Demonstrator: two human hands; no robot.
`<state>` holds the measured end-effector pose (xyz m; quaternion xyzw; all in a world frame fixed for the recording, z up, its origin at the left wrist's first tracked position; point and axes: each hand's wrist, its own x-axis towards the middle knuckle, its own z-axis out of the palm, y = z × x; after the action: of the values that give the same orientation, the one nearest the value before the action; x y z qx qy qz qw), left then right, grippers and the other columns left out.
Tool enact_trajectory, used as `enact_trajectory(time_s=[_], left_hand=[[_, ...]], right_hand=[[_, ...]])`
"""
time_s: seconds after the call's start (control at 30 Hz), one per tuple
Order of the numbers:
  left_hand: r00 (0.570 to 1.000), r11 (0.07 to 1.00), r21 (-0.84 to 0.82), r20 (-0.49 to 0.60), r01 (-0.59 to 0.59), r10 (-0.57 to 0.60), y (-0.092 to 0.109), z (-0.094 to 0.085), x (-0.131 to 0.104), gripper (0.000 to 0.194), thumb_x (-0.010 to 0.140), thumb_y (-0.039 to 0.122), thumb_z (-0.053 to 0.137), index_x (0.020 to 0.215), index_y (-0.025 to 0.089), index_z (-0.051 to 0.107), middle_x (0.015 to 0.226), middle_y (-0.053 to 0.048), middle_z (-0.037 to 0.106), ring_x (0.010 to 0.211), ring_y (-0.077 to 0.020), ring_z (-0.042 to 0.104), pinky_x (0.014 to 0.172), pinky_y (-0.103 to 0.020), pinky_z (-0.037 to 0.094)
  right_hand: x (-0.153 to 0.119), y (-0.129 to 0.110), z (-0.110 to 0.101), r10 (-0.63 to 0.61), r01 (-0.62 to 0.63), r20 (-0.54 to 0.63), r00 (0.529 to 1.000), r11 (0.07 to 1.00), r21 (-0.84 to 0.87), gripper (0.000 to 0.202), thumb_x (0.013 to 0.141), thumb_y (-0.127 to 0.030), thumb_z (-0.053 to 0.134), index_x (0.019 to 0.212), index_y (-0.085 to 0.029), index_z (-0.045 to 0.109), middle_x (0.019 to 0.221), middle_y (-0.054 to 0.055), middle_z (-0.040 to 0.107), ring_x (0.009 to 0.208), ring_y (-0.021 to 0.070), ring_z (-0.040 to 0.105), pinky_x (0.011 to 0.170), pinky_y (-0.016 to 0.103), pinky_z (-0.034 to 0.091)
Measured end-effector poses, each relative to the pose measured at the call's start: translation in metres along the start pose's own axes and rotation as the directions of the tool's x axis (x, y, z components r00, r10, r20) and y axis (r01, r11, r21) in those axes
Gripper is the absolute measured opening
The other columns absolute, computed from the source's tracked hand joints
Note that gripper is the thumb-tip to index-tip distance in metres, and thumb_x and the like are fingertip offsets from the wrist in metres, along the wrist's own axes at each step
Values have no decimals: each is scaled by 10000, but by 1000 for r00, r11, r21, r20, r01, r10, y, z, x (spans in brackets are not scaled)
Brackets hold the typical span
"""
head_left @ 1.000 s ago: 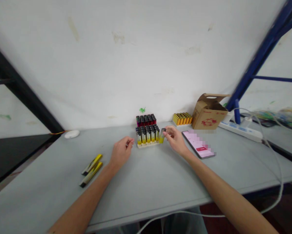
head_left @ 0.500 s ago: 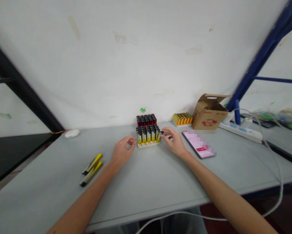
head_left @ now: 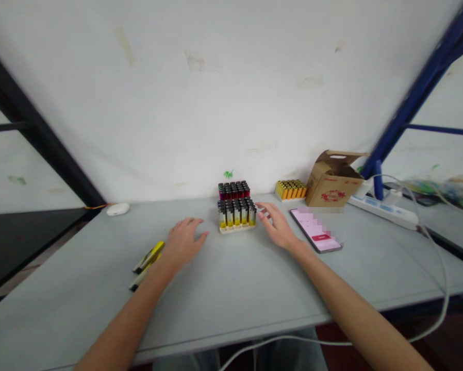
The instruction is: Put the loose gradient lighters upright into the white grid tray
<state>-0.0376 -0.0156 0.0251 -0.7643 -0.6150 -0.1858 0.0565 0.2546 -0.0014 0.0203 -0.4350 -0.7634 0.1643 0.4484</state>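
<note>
My left hand (head_left: 184, 242) is over the table, left of the lighters, its fingers apart and holding nothing. Beside the front block of yellow and clear lighters (head_left: 237, 216) with black tops is my right hand (head_left: 276, 224), fingers apart, fingertips at the block's right side. Those lighters stand upright in a white tray (head_left: 237, 230). Right behind them stands a block of red and purple lighters (head_left: 234, 191). Two yellow and black lighters (head_left: 149, 256) lie at the left, one partly hidden by my left forearm.
A phone (head_left: 316, 231) lies right of my right hand. Behind it stand orange lighters (head_left: 291, 189) and an open cardboard box (head_left: 334, 186). Further right are a power strip (head_left: 388, 210) and a white cable. A white case (head_left: 118, 209) sits at the back left.
My left hand has moved left, away from the lighter block, and its fingers have spread. My right hand has let go of the lighter at the block's right end, which now stands straighter.
</note>
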Motion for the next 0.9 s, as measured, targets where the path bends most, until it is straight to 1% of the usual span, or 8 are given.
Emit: enact_trajectory(time_s=[0.17,0.27,0.37,0.47,0.57,0.67,0.8,0.9], left_hand=[[985,986,-45,67,-159,162,-64,-27,-37,574,830,595,442,1260,225,532,1316,-76,577,1203,-274,528,1051,-438,397],[989,991,-36,70,-128,130,-101,-28,-74,535,858,605,396,1271,285,513,1349,7,562,1257,-264,489,1082,-475,360],[988,989,-70,81,-129,134,-109,-15,-106,535,890,524,382,1407,390,346,1474,61,410,1291,-247,468,1063,-464,403],[979,980,-25,52,-197,198,-90,-1,-116,643,887,496,404,1482,306,252,1532,-27,303,1365,-282,360,1098,-477,355],[966,970,19,99,-242,239,-60,10,-97,618,914,488,352,1468,216,312,1517,-87,332,1392,-288,305,1118,-500,299],[960,969,-14,136,-247,247,-36,18,-54,576,936,441,292,1430,157,377,1504,-124,350,1392,-277,308,1113,-491,301],[953,963,-111,154,-247,263,-21,28,6,524,907,332,309,1334,90,490,1434,-167,447,1337,-271,399,1111,-444,318],[968,972,-147,140,-186,206,-16,33,30,481,879,249,296,1264,116,551,1363,-143,534,1273,-261,476,1107,-478,309]], right_hand=[[0,3,5,29,-28,32,999,999,-22,364,954,-382,373,1262,-225,488,1218,110,551,976,214,567,915,400,442],[0,3,7,41,-40,41,998,999,-28,375,954,-379,369,1275,-214,471,1225,118,544,977,214,565,921,401,440],[0,1,8,46,-45,55,997,999,-23,380,956,-371,363,1285,-210,462,1234,123,537,983,215,568,926,401,439],[0,-1,9,43,-42,68,997,999,-18,386,956,-378,365,1293,-209,449,1236,124,535,993,215,569,940,404,433],[0,-1,9,47,-45,81,996,999,-24,395,957,-380,364,1303,-200,435,1248,130,528,995,211,571,946,403,432],[0,0,8,53,-50,80,995,998,-36,386,959,-371,360,1292,-193,442,1245,132,531,997,208,571,946,398,433],[-1,3,7,51,-48,70,996,998,-49,374,961,-364,362,1279,-187,450,1237,129,538,984,201,573,936,394,440],[-1,4,7,42,-38,60,997,997,-59,369,964,-359,361,1270,-176,454,1225,129,544,973,196,573,928,391,445]])
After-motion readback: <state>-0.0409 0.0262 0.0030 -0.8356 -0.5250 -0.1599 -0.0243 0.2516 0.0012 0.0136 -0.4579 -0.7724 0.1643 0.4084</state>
